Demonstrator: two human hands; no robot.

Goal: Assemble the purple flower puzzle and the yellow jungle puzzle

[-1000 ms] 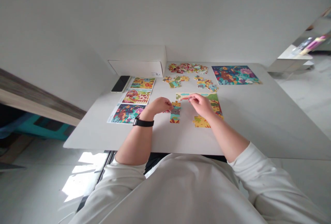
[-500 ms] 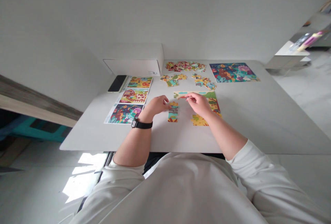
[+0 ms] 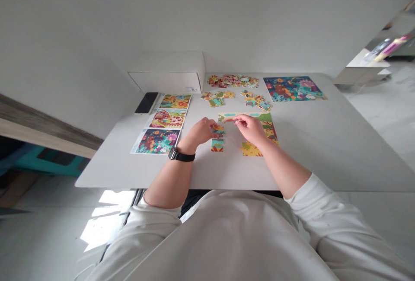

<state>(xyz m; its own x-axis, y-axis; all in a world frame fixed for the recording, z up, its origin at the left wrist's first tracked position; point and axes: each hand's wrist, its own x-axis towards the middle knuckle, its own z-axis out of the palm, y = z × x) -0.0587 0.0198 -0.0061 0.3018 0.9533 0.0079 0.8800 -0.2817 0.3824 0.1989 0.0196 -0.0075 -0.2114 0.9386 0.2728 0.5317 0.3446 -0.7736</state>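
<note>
We see the left hand (image 3: pixel 203 131) curled at the upper part of a puzzle strip (image 3: pixel 217 145), though we cannot tell whether it grips a piece there; the right hand (image 3: pixel 249 127) bends over the partly built puzzle (image 3: pixel 269 132), and we cannot tell if it pinches anything; strip and puzzle lie on the white table (image 3: pixel 317 151), with a heap of loose pieces (image 3: pixel 233 81) beyond them.
</note>
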